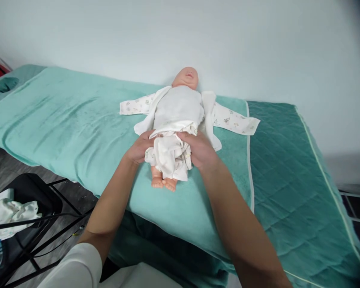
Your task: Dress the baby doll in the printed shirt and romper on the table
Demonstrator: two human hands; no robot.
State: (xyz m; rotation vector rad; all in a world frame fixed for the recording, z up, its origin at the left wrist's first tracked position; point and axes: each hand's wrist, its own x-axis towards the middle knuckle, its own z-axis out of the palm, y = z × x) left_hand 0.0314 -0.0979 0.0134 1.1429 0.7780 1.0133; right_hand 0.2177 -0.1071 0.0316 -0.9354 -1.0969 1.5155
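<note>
A baby doll lies on its back in a white top, its head toward the wall. A white printed baby garment is bunched over its hips and upper legs; whether it is a pair of pants I cannot tell. My left hand grips the bunch at the doll's hip, its fingers partly hidden by cloth. At the opposite hip my right hand is closed on the same garment, thumb on top. Under the doll a printed jacket lies spread, sleeves out to both sides. The doll's bare feet stick out below.
Light green fabric covers the bed, with a darker quilted cover at the right. A white wall runs behind. At lower left, a black chair holds printed white cloth. The bed has a face hole at far left.
</note>
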